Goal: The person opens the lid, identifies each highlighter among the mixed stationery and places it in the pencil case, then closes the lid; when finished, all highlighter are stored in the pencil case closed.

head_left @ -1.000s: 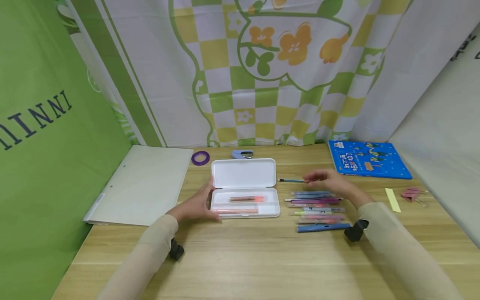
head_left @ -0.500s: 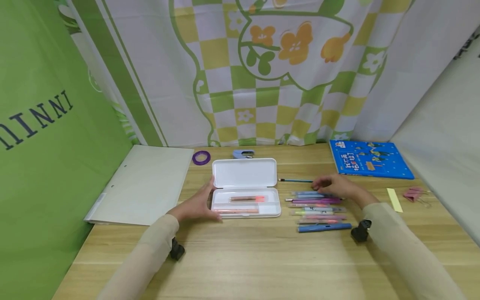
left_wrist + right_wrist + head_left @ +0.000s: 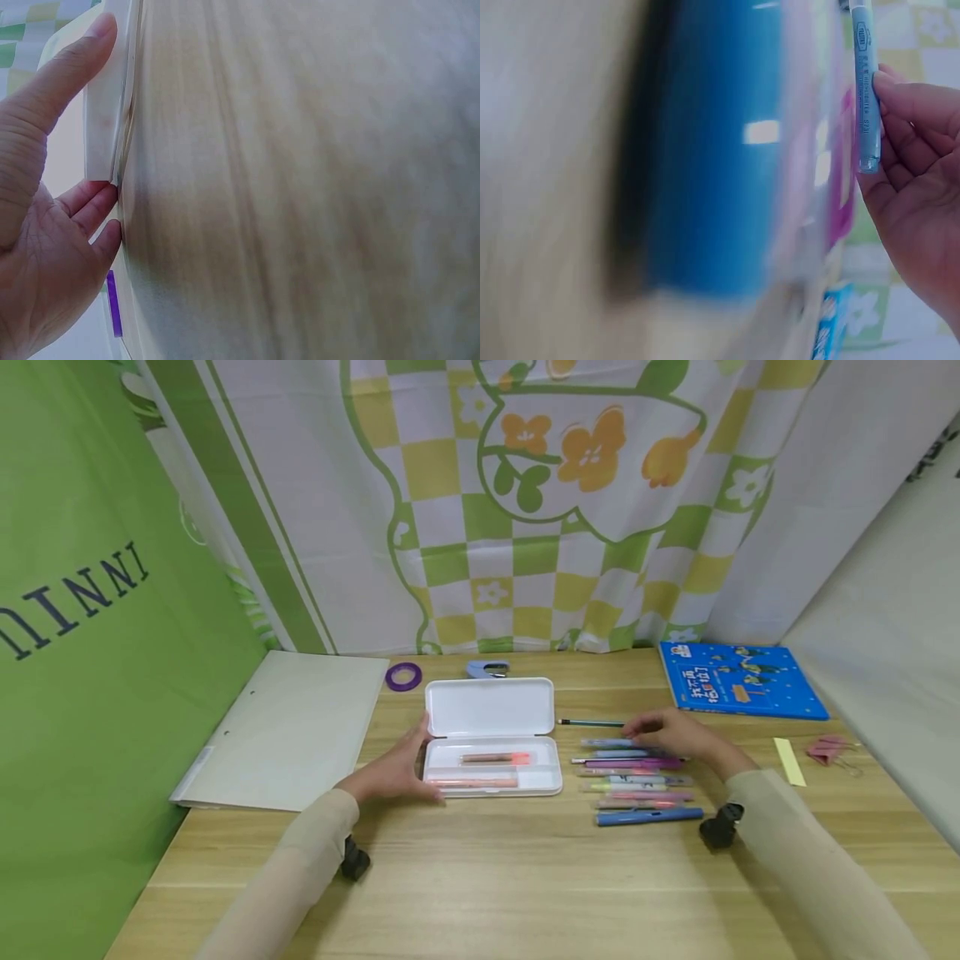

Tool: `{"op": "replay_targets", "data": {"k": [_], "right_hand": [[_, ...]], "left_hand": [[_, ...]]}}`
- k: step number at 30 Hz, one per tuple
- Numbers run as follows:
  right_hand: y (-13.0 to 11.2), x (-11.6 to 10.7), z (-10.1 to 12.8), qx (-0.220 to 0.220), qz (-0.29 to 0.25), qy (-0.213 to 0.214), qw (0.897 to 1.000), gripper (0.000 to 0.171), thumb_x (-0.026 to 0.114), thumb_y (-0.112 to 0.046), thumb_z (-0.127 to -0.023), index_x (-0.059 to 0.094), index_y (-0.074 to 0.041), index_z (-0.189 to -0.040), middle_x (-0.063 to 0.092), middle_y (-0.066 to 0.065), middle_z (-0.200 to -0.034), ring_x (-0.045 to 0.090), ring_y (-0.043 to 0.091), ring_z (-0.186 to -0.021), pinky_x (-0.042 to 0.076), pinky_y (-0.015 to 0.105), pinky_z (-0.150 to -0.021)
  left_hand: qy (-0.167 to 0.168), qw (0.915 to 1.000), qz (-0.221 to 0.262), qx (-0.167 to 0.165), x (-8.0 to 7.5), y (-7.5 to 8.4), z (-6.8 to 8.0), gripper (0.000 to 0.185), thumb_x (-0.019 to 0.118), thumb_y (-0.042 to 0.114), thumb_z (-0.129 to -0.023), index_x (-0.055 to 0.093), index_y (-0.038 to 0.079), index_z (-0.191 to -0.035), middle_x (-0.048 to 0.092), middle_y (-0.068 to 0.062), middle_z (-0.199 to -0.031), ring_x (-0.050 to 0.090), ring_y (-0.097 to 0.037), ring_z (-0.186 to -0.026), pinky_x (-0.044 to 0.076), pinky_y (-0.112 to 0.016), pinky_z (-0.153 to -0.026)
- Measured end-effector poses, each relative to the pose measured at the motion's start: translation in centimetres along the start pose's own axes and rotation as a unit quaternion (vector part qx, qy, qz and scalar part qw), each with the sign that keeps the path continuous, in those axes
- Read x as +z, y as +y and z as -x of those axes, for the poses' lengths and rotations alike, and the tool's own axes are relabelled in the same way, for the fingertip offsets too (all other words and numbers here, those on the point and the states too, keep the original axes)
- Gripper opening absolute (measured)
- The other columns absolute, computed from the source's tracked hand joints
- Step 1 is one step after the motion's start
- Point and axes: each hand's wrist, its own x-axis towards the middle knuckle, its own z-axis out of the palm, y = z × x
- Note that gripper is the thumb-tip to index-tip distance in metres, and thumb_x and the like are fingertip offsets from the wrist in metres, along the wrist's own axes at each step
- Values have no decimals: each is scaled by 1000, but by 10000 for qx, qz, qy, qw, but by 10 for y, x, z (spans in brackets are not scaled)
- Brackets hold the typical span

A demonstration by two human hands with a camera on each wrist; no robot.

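Observation:
A white pencil case (image 3: 489, 706) lies with its lid up. Inside are an orange-capped pen (image 3: 491, 758) and a peach pen (image 3: 480, 782). My left hand (image 3: 393, 768) rests at the case's left end, thumb along the front side and fingers by the left edge. To the right, my right hand (image 3: 671, 732) pinches a light blue highlighter (image 3: 866, 90) between thumb and fingers, at the back of a row of pens. Several pens, among them a purple pen (image 3: 626, 763), lie there side by side. A dark blue pen (image 3: 649, 816) is nearest the front.
Behind the row lies a pencil (image 3: 590, 722). A purple tape roll (image 3: 403, 676) and a blue stapler (image 3: 487, 669) sit behind the case. Left is a white folder (image 3: 288, 735); right are a blue book (image 3: 742, 681), yellow sticky notes (image 3: 789, 762) and a pink clip (image 3: 827, 749).
My right hand has let go of the pencil behind the row, moved right, and taken the light blue highlighter, shifting it slightly back from its neighbour. My left hand stays at the case.

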Motion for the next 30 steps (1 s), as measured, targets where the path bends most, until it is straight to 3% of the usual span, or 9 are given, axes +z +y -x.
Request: {"op": "replay_targets", "data": {"k": [4,8,17,25,30], "right_hand": [[-24,6,0,-209,-229,100,9995,25,63,-21,-92,68,-7,-111,67,8,-109,58,23,-103,48,41,-89],[-57,20,-9,-705,-546,122,9959,24,64,-15,-91,68,0,-109,68,11,-105,60,21,-98,49,34,-85],[-109,78,-47,-1636,-839,34,9829,16,64,-2,-88,69,5,-102,69,14,-98,62,18,-90,51,25,-76],[-119,105,-66,-1638,-460,514,9841,13,66,3,-83,70,4,-96,69,12,-89,60,15,-83,50,27,-75],[-118,110,-69,-1510,-436,545,9861,13,66,2,-83,70,4,-95,69,10,-89,60,15,-83,50,28,-76]], "left_hand": [[-19,10000,4,-17,1,-1,-1,139,88,38,-62,-14,-1,-148,41,-15,-132,33,-27,-130,19,-44,-113],[7,10000,20,-25,1,-4,-1,139,88,40,-62,-14,-1,-148,40,-14,-132,33,-27,-130,20,-44,-113],[41,10000,59,39,-1,-5,-2,140,89,38,-61,-14,-2,-147,41,-15,-132,33,-27,-130,19,-44,-113],[35,10000,34,61,2,-6,-3,141,89,39,-60,-13,-3,-147,41,-14,-131,33,-26,-130,19,-43,-113],[-4,10000,-6,-58,2,-6,-3,142,89,40,-60,-15,1,-148,40,-12,-133,32,-24,-131,18,-40,-114]]}}
